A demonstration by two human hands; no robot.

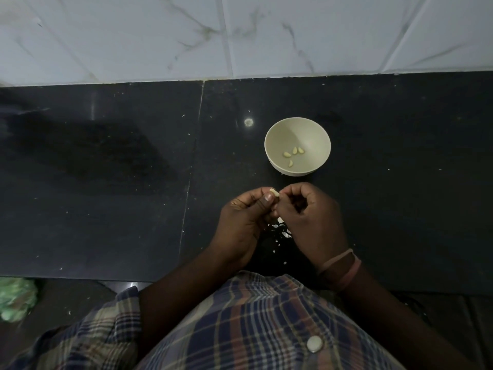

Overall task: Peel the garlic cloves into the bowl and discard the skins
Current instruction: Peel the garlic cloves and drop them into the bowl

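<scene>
A pale bowl (274, 134) stands on the black counter, with several peeled garlic cloves (293, 153) lying in its bottom. Just in front of the bowl, my left hand (240, 220) pinches a small pale garlic clove (274, 192) between thumb and fingers. My right hand (312, 217) is close against it, its curled fingertips pinching at the clove's right end. Loose white garlic skins (280, 231) are scattered on the counter below and between my hands.
The black counter (106, 182) runs left and right, backed by a white marble-tiled wall (240, 36). A crumpled green plastic bag (16, 300) lies at the lower left, past the counter's front edge. My checked shirt fills the bottom of the view.
</scene>
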